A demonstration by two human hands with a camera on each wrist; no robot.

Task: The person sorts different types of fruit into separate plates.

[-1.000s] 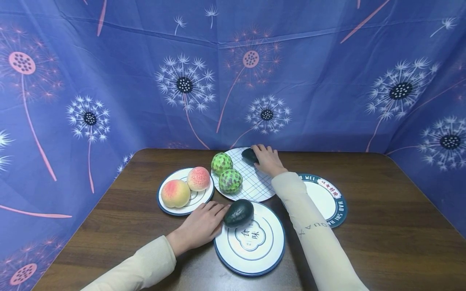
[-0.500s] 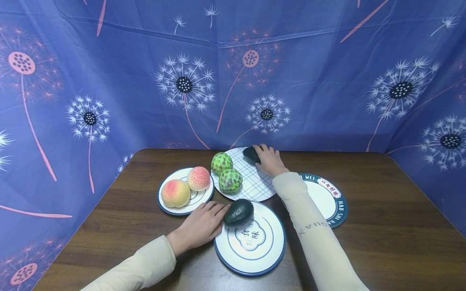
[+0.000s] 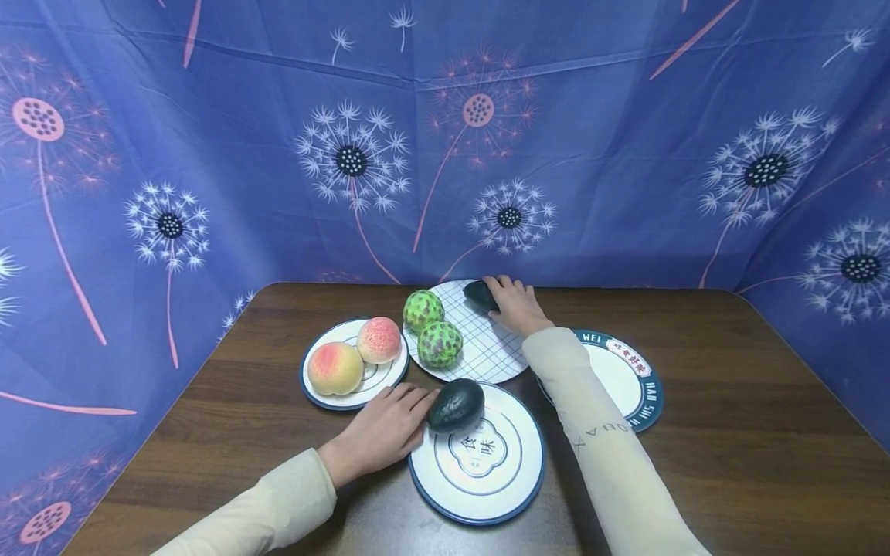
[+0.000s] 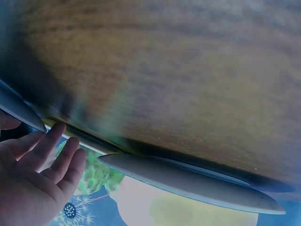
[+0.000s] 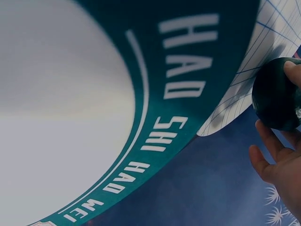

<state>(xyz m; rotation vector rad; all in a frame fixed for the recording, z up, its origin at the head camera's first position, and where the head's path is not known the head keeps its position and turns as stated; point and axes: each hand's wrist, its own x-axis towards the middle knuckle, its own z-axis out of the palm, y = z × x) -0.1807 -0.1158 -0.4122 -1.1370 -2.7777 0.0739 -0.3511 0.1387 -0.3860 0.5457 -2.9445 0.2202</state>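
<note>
On the near plate (image 3: 480,494), white with blue rings and a blue edge, lies a dark green avocado (image 3: 456,405). My left hand (image 3: 385,428) holds its left end, fingertips at its side; in the left wrist view the outer fingers (image 4: 70,169) extend loosely. A second dark avocado (image 3: 480,296) sits at the back of the white grid-patterned plate (image 3: 487,347). My right hand (image 3: 517,305) grips that one from the right. The right wrist view shows the thumb on one side of the avocado (image 5: 275,94) and fingers on the other.
Two green, dark-spotted round fruits (image 3: 439,344) rest on the grid plate's left side. A smaller blue-rimmed plate (image 3: 389,386) at left bears two peaches (image 3: 336,369). A green-rimmed plate (image 3: 650,398) lies partly under my right sleeve. Behind the wooden table (image 3: 751,432) hangs a blue dandelion cloth (image 3: 598,154).
My right hand and its avocado have shifted very slightly to the right. The left hand and the near avocado stay where they were.
</note>
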